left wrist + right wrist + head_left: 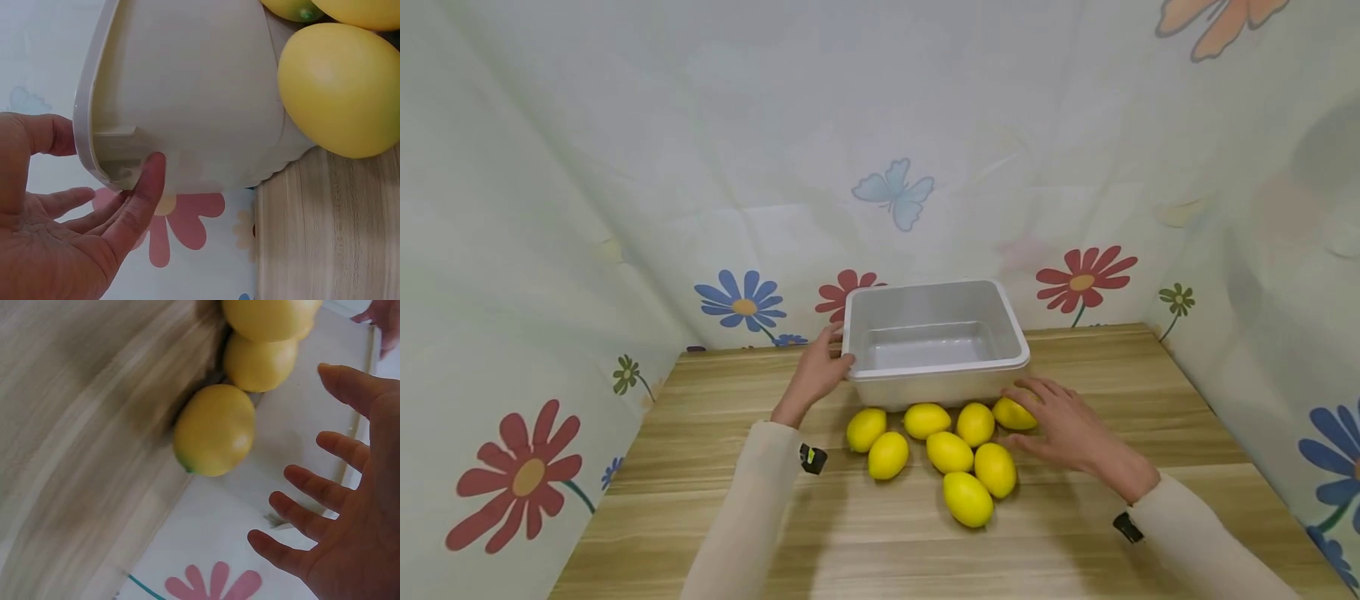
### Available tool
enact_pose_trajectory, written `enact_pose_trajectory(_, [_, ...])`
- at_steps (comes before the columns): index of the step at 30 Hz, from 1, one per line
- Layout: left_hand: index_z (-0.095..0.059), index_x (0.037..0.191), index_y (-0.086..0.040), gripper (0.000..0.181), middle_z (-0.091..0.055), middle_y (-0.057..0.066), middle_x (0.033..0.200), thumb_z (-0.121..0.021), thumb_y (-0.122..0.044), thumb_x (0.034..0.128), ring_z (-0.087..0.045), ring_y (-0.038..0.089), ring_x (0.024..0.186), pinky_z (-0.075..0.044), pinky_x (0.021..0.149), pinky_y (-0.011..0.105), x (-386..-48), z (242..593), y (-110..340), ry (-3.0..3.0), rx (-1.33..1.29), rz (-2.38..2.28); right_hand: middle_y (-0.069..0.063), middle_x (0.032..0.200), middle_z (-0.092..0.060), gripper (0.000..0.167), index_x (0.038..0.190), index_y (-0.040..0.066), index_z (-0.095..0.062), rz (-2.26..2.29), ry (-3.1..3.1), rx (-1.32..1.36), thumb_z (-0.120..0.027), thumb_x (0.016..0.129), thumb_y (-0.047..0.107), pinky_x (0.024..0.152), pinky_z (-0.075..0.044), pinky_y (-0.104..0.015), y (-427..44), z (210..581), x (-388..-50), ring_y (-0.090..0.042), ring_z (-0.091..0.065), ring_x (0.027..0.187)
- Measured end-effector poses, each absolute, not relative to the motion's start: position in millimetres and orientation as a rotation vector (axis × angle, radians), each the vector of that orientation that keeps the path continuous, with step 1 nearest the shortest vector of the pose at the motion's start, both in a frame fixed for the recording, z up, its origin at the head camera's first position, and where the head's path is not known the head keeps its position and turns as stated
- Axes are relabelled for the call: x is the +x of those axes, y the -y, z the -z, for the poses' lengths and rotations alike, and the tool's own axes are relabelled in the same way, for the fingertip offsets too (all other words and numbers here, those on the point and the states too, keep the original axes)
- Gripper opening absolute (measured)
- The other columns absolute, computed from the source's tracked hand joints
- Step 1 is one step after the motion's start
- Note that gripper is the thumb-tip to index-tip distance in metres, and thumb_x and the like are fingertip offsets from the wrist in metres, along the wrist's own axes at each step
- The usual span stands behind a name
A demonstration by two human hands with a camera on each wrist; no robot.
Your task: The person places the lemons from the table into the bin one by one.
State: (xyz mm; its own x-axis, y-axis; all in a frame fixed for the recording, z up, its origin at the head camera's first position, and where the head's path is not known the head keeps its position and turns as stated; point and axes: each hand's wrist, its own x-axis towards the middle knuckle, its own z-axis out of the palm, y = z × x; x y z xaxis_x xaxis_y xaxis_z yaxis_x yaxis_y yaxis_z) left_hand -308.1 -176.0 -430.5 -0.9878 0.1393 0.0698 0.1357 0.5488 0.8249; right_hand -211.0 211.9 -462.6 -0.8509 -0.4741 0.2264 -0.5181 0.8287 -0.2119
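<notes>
In the head view my left hand (822,371) holds the left side of a light grey plastic bin (940,387). The left wrist view shows its thumb (53,134) at the rim and one finger (150,178) along the outer wall. My right hand (1063,429) hovers by the bin's front right corner, fingers spread, partly covering the rightmost lemon (1013,413). Nothing lies in its grasp in the right wrist view, where the fingers (306,519) point towards the bin (294,444) and a lemon (215,430) lies apart from them. No lemons show inside the bin.
Several yellow lemons (950,452) lie clustered on the wooden table (880,554) in front of the bin, some close to its front wall. Behind the bin hangs a pale curtain (775,167) printed with flowers and butterflies, which also closes off both sides.
</notes>
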Motion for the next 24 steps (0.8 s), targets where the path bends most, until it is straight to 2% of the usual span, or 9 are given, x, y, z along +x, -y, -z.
enact_pose_trajectory(4, [-0.034,0.151,-0.010,0.064,-0.051,0.019,0.141,-0.058,-0.016,0.0919,-0.059,0.036,0.123,-0.060,0.079,0.037,-310,429,177,-2.709,0.186,-1.551,-0.018,0.142,-0.051,0.067,0.140,0.015,-0.053,-0.376,2.876,0.756,-0.078,0.081,0.035,0.097,-0.043,-0.066,-215,470,-218,-0.043,-0.048,0.128])
enact_pose_trajectory(11, [-0.040,0.149,-0.009,0.063,-0.055,0.018,0.135,-0.061,-0.017,0.0906,-0.062,0.033,0.112,-0.060,0.079,0.033,-312,429,179,-2.615,0.080,-1.637,-0.018,0.139,-0.053,0.061,0.137,0.015,-0.056,-0.363,2.904,0.739,-0.078,0.082,0.030,0.093,-0.048,-0.063,-214,486,-228,-0.043,-0.052,0.124])
enact_pose_trajectory(17, [-0.045,0.145,-0.009,0.059,-0.057,0.020,0.132,-0.062,-0.016,0.0893,-0.061,0.041,0.110,-0.060,0.077,0.033,-315,429,180,-2.544,0.028,-1.684,-0.018,0.136,-0.054,0.059,0.136,0.013,-0.057,-0.359,2.903,0.754,-0.079,0.081,0.026,0.093,-0.048,-0.061,-213,498,-232,-0.040,-0.053,0.121])
enact_pose_trajectory(24, [-0.046,0.145,-0.011,0.058,-0.055,0.019,0.134,-0.064,-0.015,0.0897,-0.058,0.042,0.114,-0.059,0.084,0.036,-317,428,181,-2.477,-0.023,-1.722,-0.013,0.124,-0.053,0.059,0.134,0.014,-0.058,-0.431,2.931,0.760,-0.080,0.081,0.027,0.085,-0.054,-0.047,-212,506,-236,-0.027,-0.054,0.099])
